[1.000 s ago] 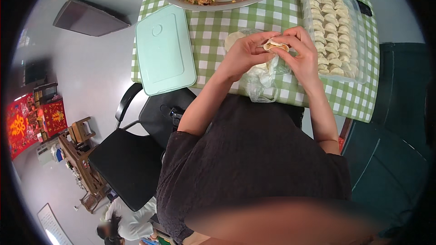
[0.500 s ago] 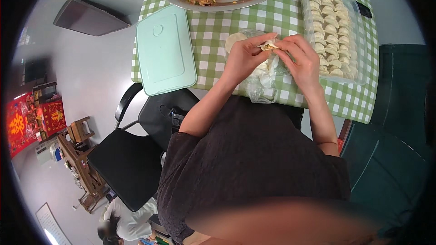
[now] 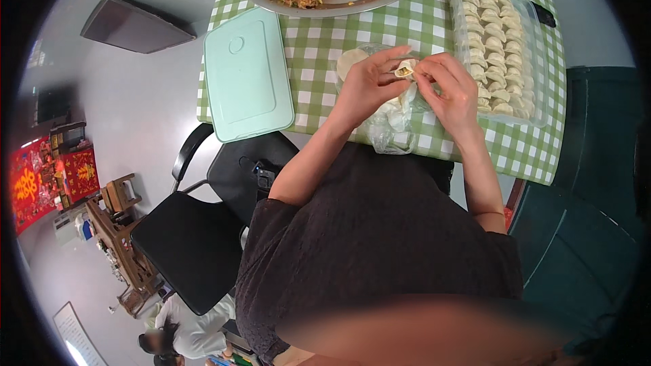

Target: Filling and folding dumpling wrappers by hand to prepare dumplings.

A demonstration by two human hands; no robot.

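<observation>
A half-folded dumpling [image 3: 405,68] is between my hands above the table, its filling showing at the open end toward my left. My right hand [image 3: 451,88] is closed on the dumpling's right side, pinching the wrapper between thumb and fingers. Around its left side, my left hand [image 3: 366,87] has its fingers and thumb spread apart; whether a fingertip touches the dough is hard to see. Under my hands lies a clear plastic bag [image 3: 392,137] with pale wrappers in it, partly hidden. A round wrapper [image 3: 349,62] shows beside my left hand.
A metal basin [image 3: 339,10] of chopped filling stands at the far side, a utensil in it. Rows of dumplings fill a clear container [image 3: 540,105] at right. A mint-green lid [image 3: 247,88] lies at left on the checked tablecloth [image 3: 315,44]. Black chairs [image 3: 186,247] stand left of me.
My left fingers have spread away from the dumpling, which both hands pinched before. The dumpling has turned slightly, showing more filling. At lower left, another person has shifted a little.
</observation>
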